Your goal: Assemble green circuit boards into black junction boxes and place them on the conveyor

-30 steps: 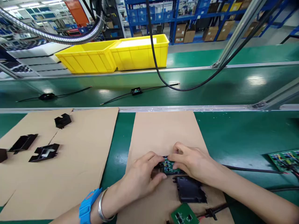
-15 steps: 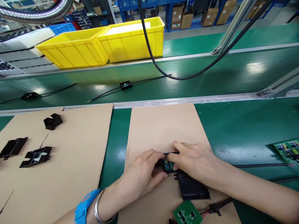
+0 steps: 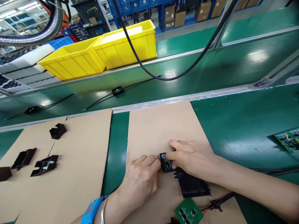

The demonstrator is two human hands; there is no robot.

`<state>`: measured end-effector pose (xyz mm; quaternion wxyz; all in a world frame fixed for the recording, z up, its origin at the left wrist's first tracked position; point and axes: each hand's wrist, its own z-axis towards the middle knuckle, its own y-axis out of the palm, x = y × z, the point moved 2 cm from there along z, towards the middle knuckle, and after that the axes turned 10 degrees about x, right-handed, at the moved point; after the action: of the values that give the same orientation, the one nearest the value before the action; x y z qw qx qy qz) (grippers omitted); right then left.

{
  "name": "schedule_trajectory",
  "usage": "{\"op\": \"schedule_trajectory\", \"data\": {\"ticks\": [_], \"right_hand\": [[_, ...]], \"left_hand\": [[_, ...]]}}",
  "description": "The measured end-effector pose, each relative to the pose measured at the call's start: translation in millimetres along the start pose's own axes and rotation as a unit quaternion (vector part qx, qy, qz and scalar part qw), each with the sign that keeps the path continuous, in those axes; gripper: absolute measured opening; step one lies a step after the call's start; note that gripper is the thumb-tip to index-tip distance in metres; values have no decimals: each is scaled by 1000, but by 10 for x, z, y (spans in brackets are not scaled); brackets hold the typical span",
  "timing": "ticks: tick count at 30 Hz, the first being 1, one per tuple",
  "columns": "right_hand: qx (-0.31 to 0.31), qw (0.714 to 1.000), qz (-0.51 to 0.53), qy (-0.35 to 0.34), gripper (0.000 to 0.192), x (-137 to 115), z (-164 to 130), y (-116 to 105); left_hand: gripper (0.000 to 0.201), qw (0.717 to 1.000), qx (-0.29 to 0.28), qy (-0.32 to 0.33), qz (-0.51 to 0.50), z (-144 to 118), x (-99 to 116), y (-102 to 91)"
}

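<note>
A small black plastic housing with a green circuit board inside lies on the middle cardboard sheet. My right hand grips its right side, fingers over the top and thumb at the near edge. Closed at the housing's left end is my left hand; its fingertips are mostly hidden. A thin black cable runs out from behind that hand, beside the wrist. Just below my right hand sits a black housing part. Nearer to me is a green circuit board with red and black leads.
Several black housing pieces lie on the left cardboard sheet. Beyond the metal rail, two small cabled units rest on the green surface, with yellow bins behind. A black cable hangs overhead. Another circuit board is at right.
My left hand has curled its fingers and turned, knuckles up, at the housing's left end. A cable now shows by its wrist. My right hand keeps its hold. The camera view has tilted.
</note>
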<state>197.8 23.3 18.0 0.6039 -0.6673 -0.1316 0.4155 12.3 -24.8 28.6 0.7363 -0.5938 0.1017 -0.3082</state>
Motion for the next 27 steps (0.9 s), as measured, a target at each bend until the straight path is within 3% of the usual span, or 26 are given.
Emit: {"op": "schedule_trajectory", "data": {"ticks": [5,8,11,16,23,27], "right_hand": [[11,1000,5,1,10,-12,4,-1],[15,1000,3,1,11,-21,16,-13],[6,1000,6,-2,8,-24,39,-50],[-5,999,35,-9,10,-88,159,-136],[-47,999,-2,15,22,-245,465,-39],[-98,994,-5,49,28,-221,512,-102]], "left_hand": [[25,982,-90,54,157,-6,131,103],[21,969,-111,77,205,-8,166,131],[17,981,-105,41,160,-14,104,95],[9,998,-11,-58,14,-51,-65,5],[22,993,31,-27,-111,-64,-163,123],[17,995,-5,-20,-97,-11,-191,97]]}}
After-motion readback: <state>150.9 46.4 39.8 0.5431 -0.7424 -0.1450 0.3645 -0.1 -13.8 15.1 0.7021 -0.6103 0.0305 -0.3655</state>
